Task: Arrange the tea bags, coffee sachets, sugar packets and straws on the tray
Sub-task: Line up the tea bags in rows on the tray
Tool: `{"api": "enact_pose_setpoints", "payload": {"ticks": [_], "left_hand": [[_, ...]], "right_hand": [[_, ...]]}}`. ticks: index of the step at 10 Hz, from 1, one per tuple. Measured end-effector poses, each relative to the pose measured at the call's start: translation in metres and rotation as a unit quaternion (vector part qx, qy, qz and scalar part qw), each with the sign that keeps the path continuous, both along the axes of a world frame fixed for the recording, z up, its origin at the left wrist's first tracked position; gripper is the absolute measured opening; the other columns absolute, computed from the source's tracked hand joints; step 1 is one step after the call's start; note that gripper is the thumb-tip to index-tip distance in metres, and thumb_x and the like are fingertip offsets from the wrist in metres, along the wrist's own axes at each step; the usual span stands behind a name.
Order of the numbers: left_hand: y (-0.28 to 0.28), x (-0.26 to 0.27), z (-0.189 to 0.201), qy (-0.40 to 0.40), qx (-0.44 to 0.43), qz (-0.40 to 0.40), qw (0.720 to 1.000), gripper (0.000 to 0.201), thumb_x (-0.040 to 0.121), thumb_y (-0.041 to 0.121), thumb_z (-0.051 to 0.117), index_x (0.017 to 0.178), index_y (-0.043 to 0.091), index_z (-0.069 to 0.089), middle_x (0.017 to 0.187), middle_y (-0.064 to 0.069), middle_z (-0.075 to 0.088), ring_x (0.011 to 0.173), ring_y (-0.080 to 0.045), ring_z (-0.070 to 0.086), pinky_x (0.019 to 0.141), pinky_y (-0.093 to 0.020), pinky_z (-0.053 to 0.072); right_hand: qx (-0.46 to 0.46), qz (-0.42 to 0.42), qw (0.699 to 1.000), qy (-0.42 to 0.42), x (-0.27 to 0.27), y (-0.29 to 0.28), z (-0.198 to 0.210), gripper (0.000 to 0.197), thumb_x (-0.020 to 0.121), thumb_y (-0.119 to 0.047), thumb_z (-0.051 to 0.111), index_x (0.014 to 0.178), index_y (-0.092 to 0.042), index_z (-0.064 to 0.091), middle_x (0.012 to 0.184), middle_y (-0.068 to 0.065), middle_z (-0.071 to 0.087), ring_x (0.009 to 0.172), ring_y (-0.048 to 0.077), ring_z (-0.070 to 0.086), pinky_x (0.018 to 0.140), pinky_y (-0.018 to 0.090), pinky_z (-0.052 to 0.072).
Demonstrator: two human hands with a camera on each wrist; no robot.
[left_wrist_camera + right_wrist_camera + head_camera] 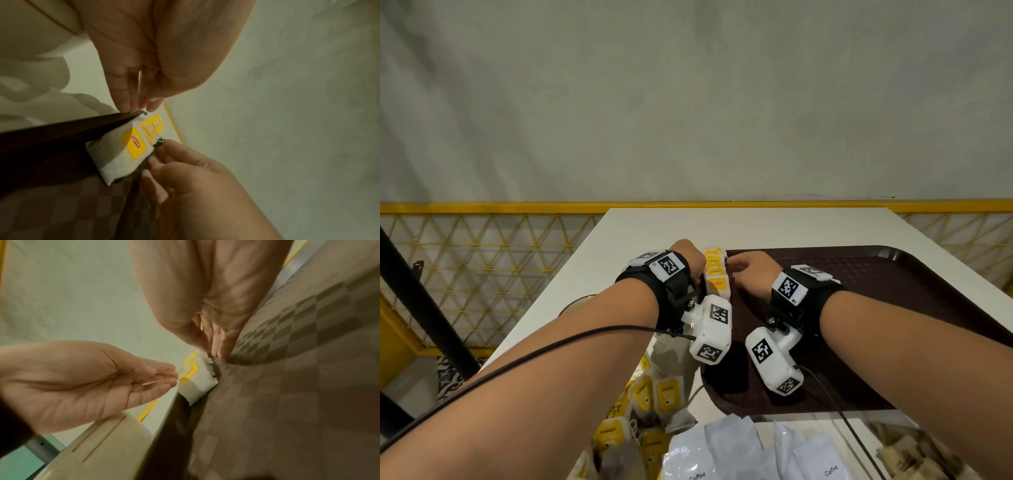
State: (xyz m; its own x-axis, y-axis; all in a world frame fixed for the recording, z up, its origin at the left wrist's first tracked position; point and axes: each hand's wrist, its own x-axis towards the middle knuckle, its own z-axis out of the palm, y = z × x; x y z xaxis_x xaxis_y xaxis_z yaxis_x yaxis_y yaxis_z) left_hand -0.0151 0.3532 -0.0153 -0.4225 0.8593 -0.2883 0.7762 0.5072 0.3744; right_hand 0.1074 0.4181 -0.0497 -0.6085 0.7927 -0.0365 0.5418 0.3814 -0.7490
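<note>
Standing in a row along the tray's [893, 274] left rim at mid-frame, the tea bags [715, 274] sit between both hands. The left hand [685, 253] has straight fingers [123, 97] together, tips at the rim. The right hand [751, 270] has loosely curled fingers [174, 151] beside the row; whether they pinch it is unclear.

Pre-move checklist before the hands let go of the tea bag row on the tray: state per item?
1. Tea bag row standing along tray left edge: ok.
2. Left hand fingers straight, beside the row: ok.
3. Right hand fingertips at the row's far end: ok; grip cannot tell.
4. Row fully inside the rim: cannot tell.
5. Loose tea bags remaining off the tray: not ok.
6. Coffee sachets off the tray: not ok.
</note>
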Motion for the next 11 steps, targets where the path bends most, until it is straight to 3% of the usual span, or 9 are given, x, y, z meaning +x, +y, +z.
{"api": "enact_pose_setpoints", "payload": {"ticks": [1, 2, 3, 4, 5, 8, 9, 11], "left_hand": [[-0.002, -0.001, 0.006, 0.048, 0.034, 0.002, 0.998, 0.034, 0.100, 0.025, 0.043, 0.126, 0.005, 0.055, 0.123, -0.010, 0.061, 0.113, -0.025, 0.056, 0.092, -0.027, 0.042], [0.006, -0.003, 0.007, 0.108, 0.013, -0.037, 0.993, 0.034, 0.101, 0.024, 0.041, 0.125, 0.003, 0.054, 0.124, -0.011, 0.060, 0.115, -0.026, 0.055, 0.093, -0.027, 0.041], [0.014, -0.004, 0.002, 0.077, 0.038, -0.044, 0.995, 0.036, 0.101, 0.025, 0.042, 0.127, 0.001, 0.052, 0.127, -0.013, 0.057, 0.117, -0.027, 0.054, 0.094, -0.029, 0.040], [0.018, -0.003, -0.004, 0.057, 0.046, -0.011, 0.997, 0.038, 0.101, 0.027, 0.040, 0.128, 0.002, 0.052, 0.128, -0.014, 0.055, 0.118, -0.028, 0.053, 0.095, -0.030, 0.039], [0.015, -0.004, -0.004, 0.064, 0.015, -0.052, 0.997, 0.037, 0.101, 0.027, 0.041, 0.126, 0.002, 0.053, 0.127, -0.013, 0.057, 0.117, -0.027, 0.054, 0.094, -0.029, 0.040], [0.015, -0.007, 0.005, 0.045, 0.011, -0.007, 0.999, 0.034, 0.100, 0.018, 0.043, 0.127, 0.001, 0.054, 0.127, -0.013, 0.059, 0.113, -0.025, 0.057, 0.095, -0.027, 0.042], [0.028, -0.013, -0.009, -0.171, 0.126, 0.138, 0.967, 0.033, 0.095, 0.007, 0.050, 0.125, -0.004, 0.055, 0.125, -0.018, 0.060, 0.091, -0.023, 0.057, 0.089, -0.032, 0.051], [0.034, -0.022, -0.016, -0.198, 0.135, 0.126, 0.963, 0.034, 0.093, 0.006, 0.052, 0.125, -0.004, 0.055, 0.125, -0.018, 0.060, 0.088, -0.023, 0.056, 0.089, -0.035, 0.054]], "right_hand": [[-0.002, 0.009, 1.000, -0.025, 0.001, 0.001, -0.004, 0.053, 0.086, 0.008, 0.044, 0.135, -0.011, 0.053, 0.139, 0.008, 0.053, 0.124, 0.023, 0.052, 0.097, 0.026, 0.042], [-0.009, 0.033, 0.999, -0.025, 0.001, 0.003, -0.008, 0.057, 0.085, 0.007, 0.045, 0.138, -0.012, 0.050, 0.142, 0.007, 0.050, 0.127, 0.022, 0.049, 0.099, 0.026, 0.041], [-0.021, 0.050, 0.998, -0.013, 0.000, 0.004, -0.010, 0.060, 0.083, 0.007, 0.046, 0.139, -0.015, 0.049, 0.141, 0.005, 0.051, 0.122, 0.021, 0.053, 0.099, 0.027, 0.043], [-0.039, 0.060, 0.997, 0.014, 0.000, 0.000, -0.009, 0.051, 0.087, 0.008, 0.050, 0.135, -0.010, 0.052, 0.131, 0.000, 0.054, 0.121, 0.015, 0.050, 0.094, 0.017, 0.036], [-0.051, 0.054, 0.996, 0.050, -0.001, 0.001, -0.012, 0.048, 0.087, 0.009, 0.050, 0.132, -0.008, 0.055, 0.133, 0.007, 0.056, 0.123, 0.020, 0.051, 0.097, 0.021, 0.037], [-0.027, 0.045, 0.995, 0.085, -0.010, 0.019, -0.027, 0.049, 0.090, 0.004, 0.044, 0.133, -0.016, 0.055, 0.135, 0.005, 0.056, 0.124, 0.021, 0.053, 0.108, 0.040, 0.040], [-0.033, 0.064, 0.995, 0.065, -0.010, 0.021, -0.028, 0.052, 0.089, 0.004, 0.043, 0.137, -0.015, 0.051, 0.140, 0.005, 0.052, 0.129, 0.020, 0.048, 0.110, 0.040, 0.037], [-0.050, 0.094, 0.992, 0.063, -0.014, 0.019, -0.026, 0.051, 0.087, 0.006, 0.045, 0.133, -0.014, 0.054, 0.135, 0.006, 0.057, 0.126, 0.018, 0.051, 0.110, 0.040, 0.037]]}}
